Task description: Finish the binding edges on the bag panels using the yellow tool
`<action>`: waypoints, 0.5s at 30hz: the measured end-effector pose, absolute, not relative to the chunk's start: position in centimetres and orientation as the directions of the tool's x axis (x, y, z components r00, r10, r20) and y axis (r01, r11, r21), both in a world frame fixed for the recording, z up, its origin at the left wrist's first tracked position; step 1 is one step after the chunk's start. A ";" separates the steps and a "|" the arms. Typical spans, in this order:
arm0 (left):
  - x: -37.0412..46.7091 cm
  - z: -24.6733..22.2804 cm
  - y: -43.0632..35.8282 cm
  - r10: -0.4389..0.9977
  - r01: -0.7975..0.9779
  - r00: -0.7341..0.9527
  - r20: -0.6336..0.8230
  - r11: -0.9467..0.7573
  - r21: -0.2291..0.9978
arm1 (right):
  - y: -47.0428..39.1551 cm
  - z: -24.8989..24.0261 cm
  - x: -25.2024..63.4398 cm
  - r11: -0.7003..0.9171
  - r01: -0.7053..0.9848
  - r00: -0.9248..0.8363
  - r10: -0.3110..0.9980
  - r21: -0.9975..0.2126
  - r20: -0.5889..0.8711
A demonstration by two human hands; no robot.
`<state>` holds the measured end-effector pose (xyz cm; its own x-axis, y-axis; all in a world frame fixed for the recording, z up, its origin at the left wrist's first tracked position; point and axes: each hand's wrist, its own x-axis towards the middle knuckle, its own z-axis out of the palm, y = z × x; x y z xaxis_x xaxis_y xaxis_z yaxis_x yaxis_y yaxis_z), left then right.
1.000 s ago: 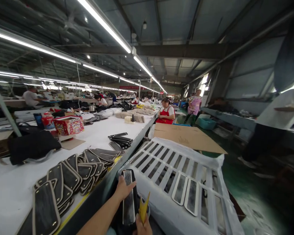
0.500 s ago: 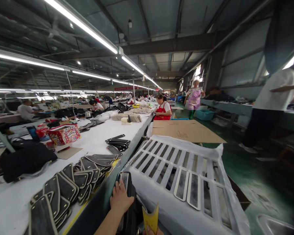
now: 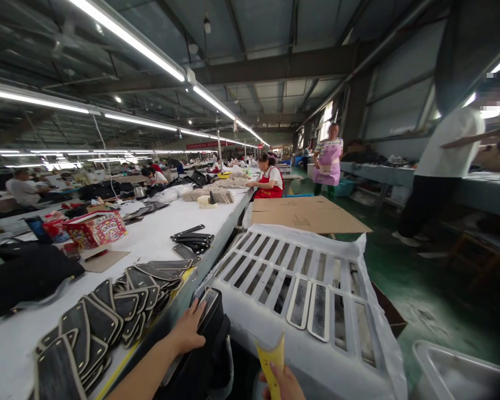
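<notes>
My left hand (image 3: 186,331) lies on the upper edge of a black bag (image 3: 216,325), thumb apart and fingers stretched along it. The bag stands between the white worktable and a white slatted rack. At the bottom edge, my right hand (image 3: 287,383) is closed around a flat yellow tool (image 3: 273,361) with a curved notch at its top end; its lower part is hidden by the fingers. Beside the bag on the table lies a heap of dark strap pieces (image 3: 104,311) with pale edges and metal rivets. Two pale-rimmed plates (image 3: 300,303) rest on the rack.
The slatted rack (image 3: 250,291) fills the space to the right. Cardboard (image 3: 308,214) lies behind it. On the table (image 3: 144,239) are a patterned red box (image 3: 95,228) and black straps (image 3: 191,241). A metal basin (image 3: 441,366) is at lower right. Co-workers sit and stand farther off.
The view has shifted slightly right. More of the black bag shows, tilted beneath my left hand. My right hand, holding the yellow tool, has come higher and farther right into view.
</notes>
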<state>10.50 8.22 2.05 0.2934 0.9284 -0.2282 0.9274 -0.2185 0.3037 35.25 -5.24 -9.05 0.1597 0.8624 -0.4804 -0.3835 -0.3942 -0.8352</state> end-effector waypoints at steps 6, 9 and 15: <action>11.4 2.3 4.7 0.770 0.802 0.576 -0.275 -0.467 0.371 | -5.7 -5.5 37.8 -0.351 -0.322 -0.026 0.931 -0.879 -0.363; 12.6 2.0 4.2 0.711 0.751 0.647 -0.276 -0.531 0.392 | -5.4 -2.9 39.4 -0.321 -0.212 -0.146 0.944 -0.923 -0.294; 14.5 1.1 5.3 0.725 0.751 0.640 -0.252 -0.523 0.404 | -3.4 1.2 41.6 -0.295 0.127 -0.166 0.935 -0.947 -0.314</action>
<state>14.51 5.31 1.09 0.6405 0.7253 -0.2523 0.7509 -0.5227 0.4036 41.60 -3.41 1.23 -0.1662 0.9348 -0.3139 0.1268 -0.2954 -0.9469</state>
